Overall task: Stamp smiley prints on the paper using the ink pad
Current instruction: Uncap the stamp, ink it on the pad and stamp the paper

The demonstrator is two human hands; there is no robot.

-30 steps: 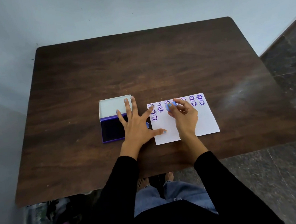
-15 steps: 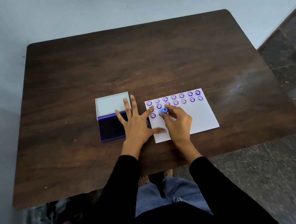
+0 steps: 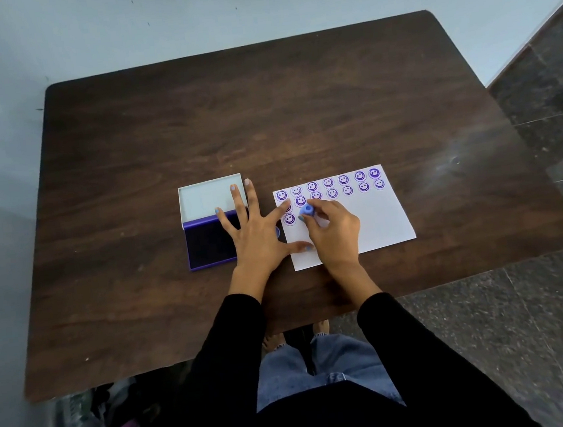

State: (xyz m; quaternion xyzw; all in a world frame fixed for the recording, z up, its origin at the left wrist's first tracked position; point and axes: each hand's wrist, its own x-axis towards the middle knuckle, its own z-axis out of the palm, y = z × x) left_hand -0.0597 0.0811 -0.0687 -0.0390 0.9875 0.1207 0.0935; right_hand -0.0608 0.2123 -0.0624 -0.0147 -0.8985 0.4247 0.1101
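Note:
A white sheet of paper [image 3: 377,218] lies on the dark wooden table [image 3: 264,118], with several purple smiley prints along its far edge and down its left side. My right hand [image 3: 335,230] pinches a small blue stamp [image 3: 306,210] and holds it down on the paper near the left-hand prints. My left hand [image 3: 256,231] lies flat with fingers spread, across the gap between the open purple ink pad [image 3: 207,243] and the paper's left edge, thumb on the paper. The pad's pale lid [image 3: 208,198] is folded back.
The table's near edge [image 3: 184,363] runs just in front of my arms. A pale wall stands behind and to the left. Dark stone floor [image 3: 540,309] lies to the right. Some bags or clutter [image 3: 94,424] sit under the table at lower left.
My right hand has moved the stamp from the second row of prints leftward and nearer to me, down the left side of the paper. My left hand has stayed flat in place.

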